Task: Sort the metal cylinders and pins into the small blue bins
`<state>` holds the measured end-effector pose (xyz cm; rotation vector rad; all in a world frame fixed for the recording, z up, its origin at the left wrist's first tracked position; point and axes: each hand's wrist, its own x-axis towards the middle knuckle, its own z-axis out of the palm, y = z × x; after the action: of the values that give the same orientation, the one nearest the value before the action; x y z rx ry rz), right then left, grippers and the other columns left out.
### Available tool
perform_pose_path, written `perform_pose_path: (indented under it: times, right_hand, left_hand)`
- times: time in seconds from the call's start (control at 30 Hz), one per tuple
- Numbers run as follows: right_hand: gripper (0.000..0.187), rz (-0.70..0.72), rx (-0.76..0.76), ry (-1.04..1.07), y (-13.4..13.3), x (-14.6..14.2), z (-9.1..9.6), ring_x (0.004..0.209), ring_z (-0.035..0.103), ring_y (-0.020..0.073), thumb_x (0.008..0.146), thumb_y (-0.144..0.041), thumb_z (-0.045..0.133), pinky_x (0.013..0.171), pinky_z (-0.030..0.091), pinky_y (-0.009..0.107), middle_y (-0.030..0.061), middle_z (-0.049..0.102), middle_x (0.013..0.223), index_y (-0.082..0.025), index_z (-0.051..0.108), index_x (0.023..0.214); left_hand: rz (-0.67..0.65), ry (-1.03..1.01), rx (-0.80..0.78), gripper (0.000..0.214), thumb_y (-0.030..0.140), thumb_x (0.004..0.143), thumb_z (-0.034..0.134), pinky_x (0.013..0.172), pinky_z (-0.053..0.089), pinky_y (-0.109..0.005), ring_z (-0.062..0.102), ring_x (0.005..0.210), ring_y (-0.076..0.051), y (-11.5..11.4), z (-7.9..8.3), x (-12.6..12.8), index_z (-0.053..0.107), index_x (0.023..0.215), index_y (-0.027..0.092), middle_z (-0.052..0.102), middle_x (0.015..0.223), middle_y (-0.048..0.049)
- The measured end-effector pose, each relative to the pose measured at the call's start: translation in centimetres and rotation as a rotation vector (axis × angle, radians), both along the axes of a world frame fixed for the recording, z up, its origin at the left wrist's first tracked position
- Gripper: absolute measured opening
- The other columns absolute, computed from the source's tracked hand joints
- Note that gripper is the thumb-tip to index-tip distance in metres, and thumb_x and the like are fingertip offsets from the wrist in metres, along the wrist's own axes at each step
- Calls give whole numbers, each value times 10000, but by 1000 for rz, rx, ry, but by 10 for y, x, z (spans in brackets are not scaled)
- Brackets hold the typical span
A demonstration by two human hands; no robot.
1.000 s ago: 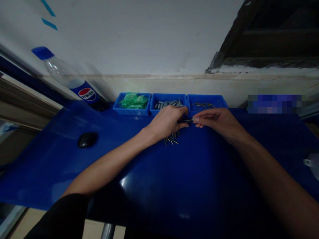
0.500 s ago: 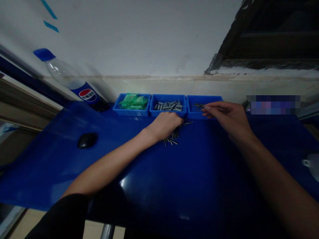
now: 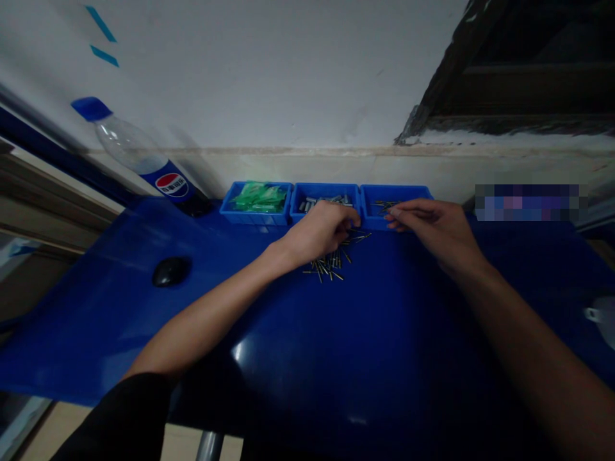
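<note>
Three small blue bins stand in a row at the back of the blue table: the left bin [image 3: 230, 208] holds green packets, the middle bin [image 3: 298, 190] holds short grey metal sleeves, the right bin [image 3: 418, 191] holds thin pins. My left hand [image 3: 319, 234] is curled at the front edge of the middle bin, fingers closed on something I cannot make out. Below it lies a loose pile of pins [image 3: 331, 264]. My right hand [image 3: 432, 230] reaches over the right bin's front, its fingertips pinched together by the pins.
A black computer mouse [image 3: 170, 271] lies on the table's left part. A cola bottle [image 3: 144, 160] with a blue cap leans against the wall at the back left. A white object [image 3: 603, 317] shows at the right edge.
My hands, joined over the pin pile a second ago, have parted. The right hand went back to the right bin. The left hand lifted to the middle bin's edge.
</note>
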<state>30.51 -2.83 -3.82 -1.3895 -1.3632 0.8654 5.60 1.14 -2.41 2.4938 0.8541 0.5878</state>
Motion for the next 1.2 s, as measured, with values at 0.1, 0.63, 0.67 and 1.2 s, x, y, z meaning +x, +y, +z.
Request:
perform_pose_path:
  times: [0.1,0.63,0.67,1.2]
  right_hand:
    - [168,57,-22,-17,-1,0,-1,784,780,239,822,-415,836,795,646,425,41,821,845,-265,819,895]
    - [296,345,-268,253,-10,-14,4,845,784,217,724,-416,944,885,622,404,46,838,879,-252,817,935]
    - [292,329,-271,269,-10,-15,4,834,779,212,712,-407,950,878,623,399,42,833,865,-254,820,926]
    - [174,104,-89,98,-6,-9,6,782,768,232,714,-350,906,866,642,436,35,809,810,-254,830,838]
  left_hand:
    - [64,-188,-101,215,78,830,664,770,600,-281,720,826,-159,-5,8,3,769,1014,116,788,968,-81]
    - [193,-588,-324,175,206,799,784,775,606,-281,720,842,-154,-1,1,13,754,950,123,796,972,-97]
    - [191,-581,-325,174,212,799,786,774,606,-281,720,846,-155,-2,2,13,754,947,126,796,976,-96]
    - [34,25,22,263,162,921,744,900,611,-369,744,973,-226,-6,0,7,716,1179,117,772,1084,-110]
